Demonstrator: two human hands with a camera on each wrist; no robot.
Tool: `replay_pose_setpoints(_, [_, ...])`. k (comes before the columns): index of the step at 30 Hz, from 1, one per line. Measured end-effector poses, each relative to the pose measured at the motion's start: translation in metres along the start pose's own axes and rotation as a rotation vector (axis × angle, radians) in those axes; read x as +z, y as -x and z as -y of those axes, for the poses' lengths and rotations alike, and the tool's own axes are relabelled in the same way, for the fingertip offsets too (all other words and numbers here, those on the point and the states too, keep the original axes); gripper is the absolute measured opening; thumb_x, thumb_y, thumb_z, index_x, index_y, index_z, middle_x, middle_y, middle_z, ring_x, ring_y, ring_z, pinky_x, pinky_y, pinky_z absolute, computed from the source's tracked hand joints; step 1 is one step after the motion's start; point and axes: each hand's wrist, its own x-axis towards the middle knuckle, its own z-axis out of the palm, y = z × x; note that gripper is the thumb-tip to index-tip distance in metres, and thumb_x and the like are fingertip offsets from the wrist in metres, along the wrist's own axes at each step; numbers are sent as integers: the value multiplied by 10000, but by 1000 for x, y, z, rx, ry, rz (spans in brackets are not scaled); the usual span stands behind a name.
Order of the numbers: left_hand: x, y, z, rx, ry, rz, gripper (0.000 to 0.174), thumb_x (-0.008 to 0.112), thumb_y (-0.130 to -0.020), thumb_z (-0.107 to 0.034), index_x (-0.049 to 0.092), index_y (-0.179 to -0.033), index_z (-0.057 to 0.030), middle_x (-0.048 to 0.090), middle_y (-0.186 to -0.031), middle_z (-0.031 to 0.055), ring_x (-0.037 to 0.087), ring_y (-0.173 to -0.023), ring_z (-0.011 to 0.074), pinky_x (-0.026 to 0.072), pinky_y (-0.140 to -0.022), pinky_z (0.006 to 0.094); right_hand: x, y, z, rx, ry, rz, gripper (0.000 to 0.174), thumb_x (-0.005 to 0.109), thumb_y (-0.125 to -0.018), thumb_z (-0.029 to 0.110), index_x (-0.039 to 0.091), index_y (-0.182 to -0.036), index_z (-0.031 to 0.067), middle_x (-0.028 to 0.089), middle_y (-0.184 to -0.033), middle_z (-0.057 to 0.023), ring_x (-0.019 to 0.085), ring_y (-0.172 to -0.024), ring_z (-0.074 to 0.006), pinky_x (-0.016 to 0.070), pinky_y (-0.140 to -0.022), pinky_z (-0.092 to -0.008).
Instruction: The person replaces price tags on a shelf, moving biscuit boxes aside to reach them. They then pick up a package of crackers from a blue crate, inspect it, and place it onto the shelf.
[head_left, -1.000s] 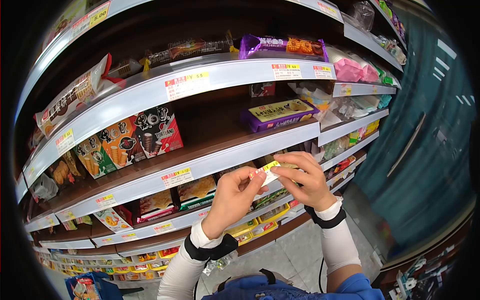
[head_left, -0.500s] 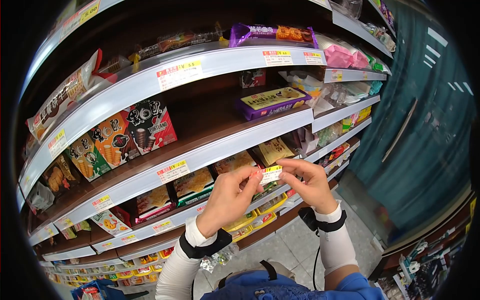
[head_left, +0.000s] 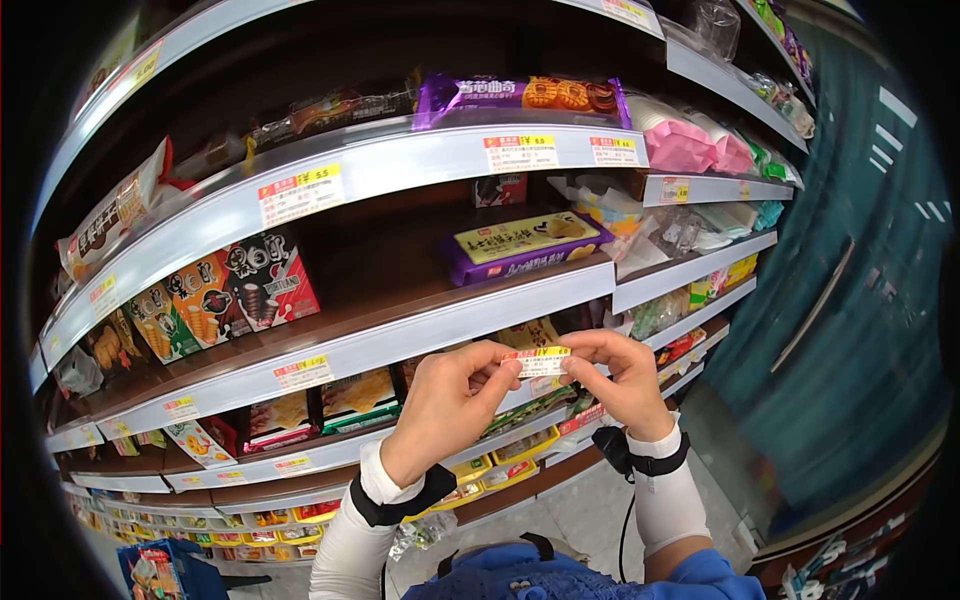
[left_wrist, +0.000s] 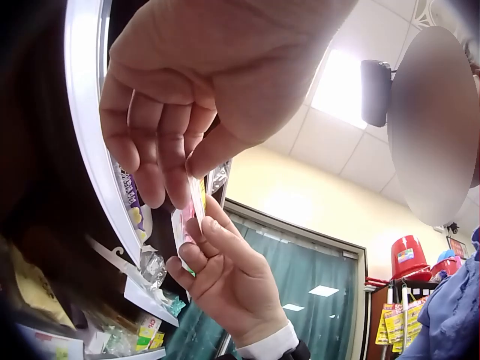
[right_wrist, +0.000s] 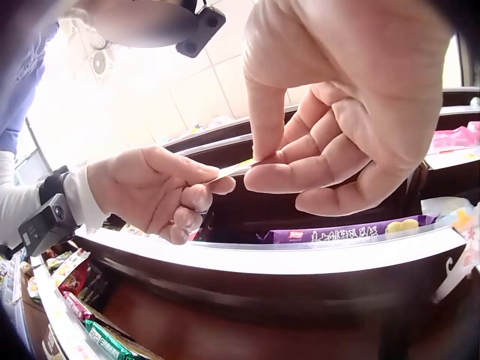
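Note:
A small price label point(head_left: 537, 361), white with a red and yellow top strip, is held between both hands in front of the shelf. My left hand point(head_left: 445, 405) pinches its left end between thumb and forefinger. At the other end, my right hand point(head_left: 622, 385) pinches it the same way. In the right wrist view the label point(right_wrist: 237, 168) appears nearly edge-on, with the left hand point(right_wrist: 154, 187) and right hand point(right_wrist: 337, 120) at its two ends. Behind and above the hands, a purple biscuit pack point(head_left: 530, 247) lies on the shelf.
Shelf edges point(head_left: 400, 352) carrying price labels curve across the view close to the hands. Dark and colourful snack boxes point(head_left: 265, 280) stand at the left, and a purple cookie packet point(head_left: 520, 95) lies higher up. A green curtain point(head_left: 840, 300) hangs at the right; a blue basket point(head_left: 160, 570) is low left.
The label has turned to lie almost level between the hands, its printed face towards the head camera. Both hands keep pinching its ends. The head view has shifted a little.

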Motion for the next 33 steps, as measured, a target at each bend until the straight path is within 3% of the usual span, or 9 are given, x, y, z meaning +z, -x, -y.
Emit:
replay_pose_setpoints(5, [20,-12,-5,113,-248,-104,182,607,-860,-192,672,-884,-23,658,-700,103,607,-592,243,464,-559,333,-26,-8,-17,-45,21,17,216,631,-843,20,626,-1057,-12,671,-838,-57,638,-749,-102,503,-694,-232])
replay_pose_setpoints(6, [19,-14,-10,125,-352,-78,164,625,-872,-143,658,-897,15,666,-736,91,627,-643,140,481,-598,255,-29,-9,-19,-52,9,11,215,631,-844,20,626,-1057,-11,670,-834,-56,637,-749,-102,504,-692,-233])
replay_pose_setpoints(13, [35,-24,-9,11,-248,-123,151,638,-858,-139,658,-887,8,636,-727,92,591,-633,157,461,-583,267,-45,-20,-25,-35,-66,70,221,616,-862,26,619,-1080,-11,671,-863,-66,637,-753,-107,510,-698,-239])
replay_pose_setpoints(15, [37,-25,-13,118,-355,-235,128,637,-833,-147,650,-822,-19,629,-734,107,561,-706,268,440,-644,359,-51,-26,-31,-58,-88,48,220,610,-869,33,617,-1084,-11,669,-866,-68,637,-752,-107,510,-697,-238])
replay_pose_setpoints(20, [30,-27,-14,230,-554,-394,106,646,-819,-117,628,-804,-13,601,-856,107,514,-834,277,411,-732,355,-76,-57,-55,-185,74,-289,166,614,-877,88,665,-1017,16,643,-841,-31,605,-696,-81,467,-644,-212])
replay_pose_setpoints(22, [28,-27,-14,193,-607,-497,97,644,-820,-117,623,-810,-23,566,-1026,122,478,-976,292,373,-835,376,-88,-74,-63,-209,163,-343,174,622,-871,105,668,-1015,19,635,-837,-35,596,-697,-86,461,-632,-216])
replay_pose_setpoints(25, [28,-32,-10,202,-756,-651,92,644,-819,-132,631,-816,-41,546,-1108,152,452,-1080,325,330,-918,423,-92,-89,-60,-171,302,-419,219,631,-865,177,672,-1009,17,614,-827,-64,579,-719,-123,448,-625,-241])
replay_pose_setpoints(26, [27,-32,-9,150,-743,-642,106,639,-823,-158,636,-821,-52,519,-1202,182,396,-1193,369,276,-984,469,-92,-95,-64,-166,347,-412,234,623,-871,198,672,-1001,8,610,-817,-73,573,-715,-137,444,-630,-251])
replay_pose_setpoints(33, [20,-39,5,52,-820,-559,133,619,-832,-179,645,-836,-48,549,-1200,209,365,-1248,404,181,-1048,501,-80,-117,-77,-93,387,-399,293,627,-867,252,668,-949,-26,594,-758,-107,547,-670,-189,429,-628,-299])
